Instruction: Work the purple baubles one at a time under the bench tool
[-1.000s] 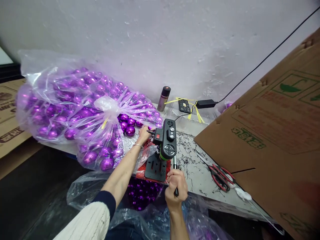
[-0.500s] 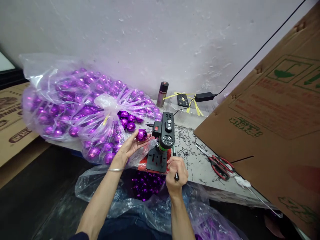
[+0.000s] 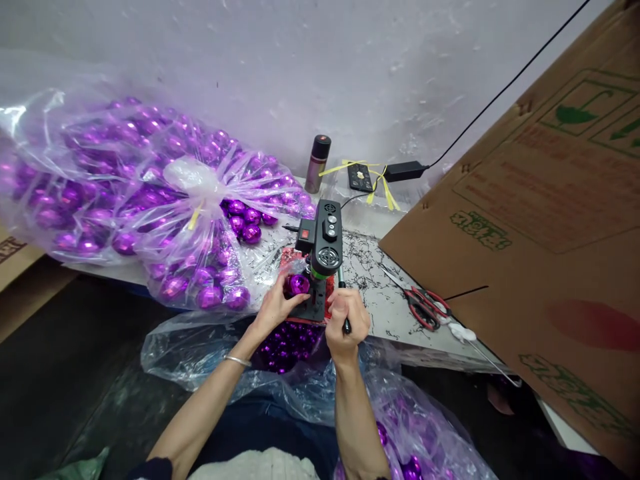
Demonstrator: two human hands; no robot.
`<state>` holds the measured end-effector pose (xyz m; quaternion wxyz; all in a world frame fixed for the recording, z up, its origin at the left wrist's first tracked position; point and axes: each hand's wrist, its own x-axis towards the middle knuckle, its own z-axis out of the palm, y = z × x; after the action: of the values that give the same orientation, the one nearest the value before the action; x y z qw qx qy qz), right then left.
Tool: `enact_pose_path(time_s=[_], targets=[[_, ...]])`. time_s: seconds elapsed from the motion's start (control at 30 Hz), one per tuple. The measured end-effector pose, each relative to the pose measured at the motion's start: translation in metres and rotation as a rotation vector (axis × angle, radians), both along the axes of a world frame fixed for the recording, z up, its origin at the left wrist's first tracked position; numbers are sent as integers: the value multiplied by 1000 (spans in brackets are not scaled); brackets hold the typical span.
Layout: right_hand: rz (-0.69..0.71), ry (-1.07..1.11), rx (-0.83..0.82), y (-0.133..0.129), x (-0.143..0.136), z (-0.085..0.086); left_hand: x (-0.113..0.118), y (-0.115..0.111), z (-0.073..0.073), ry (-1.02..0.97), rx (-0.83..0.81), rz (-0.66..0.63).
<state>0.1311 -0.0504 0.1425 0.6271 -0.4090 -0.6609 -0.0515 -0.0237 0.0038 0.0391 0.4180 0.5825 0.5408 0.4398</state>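
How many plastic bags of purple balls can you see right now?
3: a tied bag on the table at left, an open bag below the drill, another bag by the right forearm. More may be hidden.

The drill [image 3: 323, 250] stands on the table [image 3: 395, 333] near its front edge; the tied bag [image 3: 125, 193] lies left of it; the scissors [image 3: 424, 309] lie right; the box [image 3: 540, 227] leans further right; the can [image 3: 317, 164] and adapter [image 3: 405, 171] sit far, by the wall.
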Motion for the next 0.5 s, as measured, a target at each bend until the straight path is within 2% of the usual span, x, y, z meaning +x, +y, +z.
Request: enact_pose_path(time_s=[0.1,0.3,0.5], targets=[[5,-7,2,-1,0,0,2,-2,-1,136,96,-30],[-5,-10,5,-2,0,0,13,-5,-7,249,308,-44],[-17,-21,4,-3,-1,0,26,-4,-21,292,381,-16]])
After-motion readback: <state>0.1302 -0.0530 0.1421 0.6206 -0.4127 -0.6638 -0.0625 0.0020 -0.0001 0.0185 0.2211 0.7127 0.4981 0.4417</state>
